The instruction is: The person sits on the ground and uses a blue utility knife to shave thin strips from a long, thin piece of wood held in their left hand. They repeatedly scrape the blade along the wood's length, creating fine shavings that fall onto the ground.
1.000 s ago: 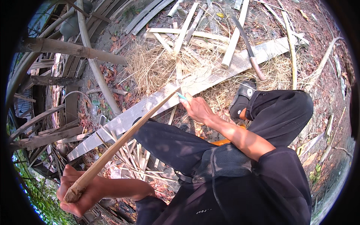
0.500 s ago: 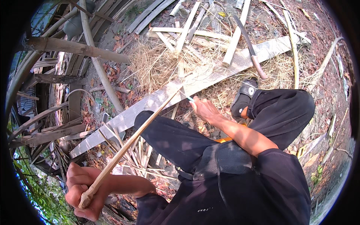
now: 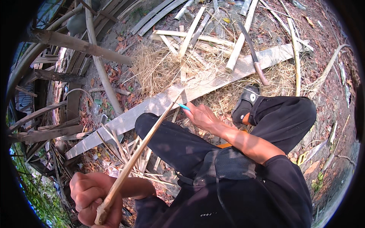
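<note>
My left hand [image 3: 93,195], at the lower left, is closed around the thick end of a long pale bamboo stick [image 3: 133,163]. The stick slants up and away, its thin end over the wooden plank [image 3: 125,121]. My right hand [image 3: 201,116] grips a small knife by its turquoise handle [image 3: 184,106]. Its short dark blade [image 3: 182,95] points away from me beside the stick's thin end; whether they touch I cannot tell. Pale shavings [image 3: 152,72] lie heaped beyond the plank.
A machete [image 3: 251,47] with a brown handle lies across the plank's right part. Bamboo strips [image 3: 192,32] and poles [image 3: 241,43] are scattered at the far side. Thick bamboo rails [image 3: 81,45] stand at the left. Thin split strips [image 3: 140,161] lie beside my left knee.
My right hand has drawn the knife slightly left and nearer along the stick, and more of its turquoise handle shows. My left hand and the stick's thick end have shifted right and nearer.
</note>
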The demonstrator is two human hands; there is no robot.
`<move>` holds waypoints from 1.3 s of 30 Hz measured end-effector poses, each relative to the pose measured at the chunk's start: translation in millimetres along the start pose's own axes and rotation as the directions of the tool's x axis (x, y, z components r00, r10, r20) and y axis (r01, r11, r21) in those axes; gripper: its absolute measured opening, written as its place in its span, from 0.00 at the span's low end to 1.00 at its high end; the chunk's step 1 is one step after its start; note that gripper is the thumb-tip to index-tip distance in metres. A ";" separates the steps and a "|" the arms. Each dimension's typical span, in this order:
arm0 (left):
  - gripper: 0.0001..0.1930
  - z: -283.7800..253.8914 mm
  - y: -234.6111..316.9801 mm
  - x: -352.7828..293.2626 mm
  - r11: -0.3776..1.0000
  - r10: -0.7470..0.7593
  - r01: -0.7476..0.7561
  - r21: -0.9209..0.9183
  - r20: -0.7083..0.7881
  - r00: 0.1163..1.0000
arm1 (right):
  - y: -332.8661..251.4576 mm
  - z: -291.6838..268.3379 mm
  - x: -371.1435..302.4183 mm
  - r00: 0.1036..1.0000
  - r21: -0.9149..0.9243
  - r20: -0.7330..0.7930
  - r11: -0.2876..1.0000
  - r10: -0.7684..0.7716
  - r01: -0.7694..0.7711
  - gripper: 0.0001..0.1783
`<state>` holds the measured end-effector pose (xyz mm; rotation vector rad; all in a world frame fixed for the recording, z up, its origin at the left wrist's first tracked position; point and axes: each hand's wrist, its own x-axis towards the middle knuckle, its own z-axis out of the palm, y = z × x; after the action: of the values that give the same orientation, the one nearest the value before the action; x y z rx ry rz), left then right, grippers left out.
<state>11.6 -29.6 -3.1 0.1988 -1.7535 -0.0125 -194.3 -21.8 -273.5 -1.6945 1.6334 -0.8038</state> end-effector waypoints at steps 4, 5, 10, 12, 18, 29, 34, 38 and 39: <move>0.20 -3.0 -7.2 -0.6 0.988 -0.112 0.136 0.079 -0.256 0.960 | -20.8 -3.4 -5.3 0.998 0.033 -0.017 0.997 -0.066 0.066 0.15; 0.20 -3.1 -8.2 0.8 0.990 -0.099 0.120 0.079 -0.232 0.968 | -21.4 -2.0 -9.0 0.990 0.049 -0.059 0.990 -0.126 0.129 0.15; 0.19 17.0 -3.1 3.1 0.960 -0.130 0.208 0.188 -0.359 0.924 | -5.8 4.6 1.9 0.993 0.051 0.063 0.994 0.098 -0.101 0.12; 0.19 10.0 -6.2 8.6 0.964 -0.183 0.226 0.142 -0.268 0.946 | -16.1 -0.3 -3.0 1.000 0.069 0.000 0.997 0.020 -0.020 0.14; 0.19 26.2 -2.7 3.1 0.988 -0.103 0.123 0.091 -0.195 0.975 | 66.5 32.1 11.8 0.991 -0.158 -0.127 0.986 0.037 -0.057 0.16; 0.16 -9.6 -11.3 1.5 0.861 -0.026 0.233 0.453 -0.417 0.909 | 15.5 33.2 12.5 0.991 0.187 0.024 0.973 0.131 -0.133 0.16; 0.17 -23.1 -6.3 1.8 0.918 -0.212 0.316 0.239 -0.377 0.902 | 33.3 54.9 20.1 0.988 0.072 -0.151 0.997 -0.025 0.036 0.18; 0.20 20.1 -14.1 7.9 0.818 -0.053 0.393 0.420 -0.626 0.778 | 23.5 42.7 22.6 0.973 0.175 0.056 0.957 0.225 -0.231 0.18; 0.19 20.3 -13.4 8.9 0.810 -0.062 0.400 0.428 -0.616 0.785 | 16.6 35.9 23.3 0.960 0.208 0.097 0.938 0.261 -0.276 0.17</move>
<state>-8.1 -46.2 0.0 0.7707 -1.0611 0.3350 -174.9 -44.2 -308.5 -1.2969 1.6197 -0.7514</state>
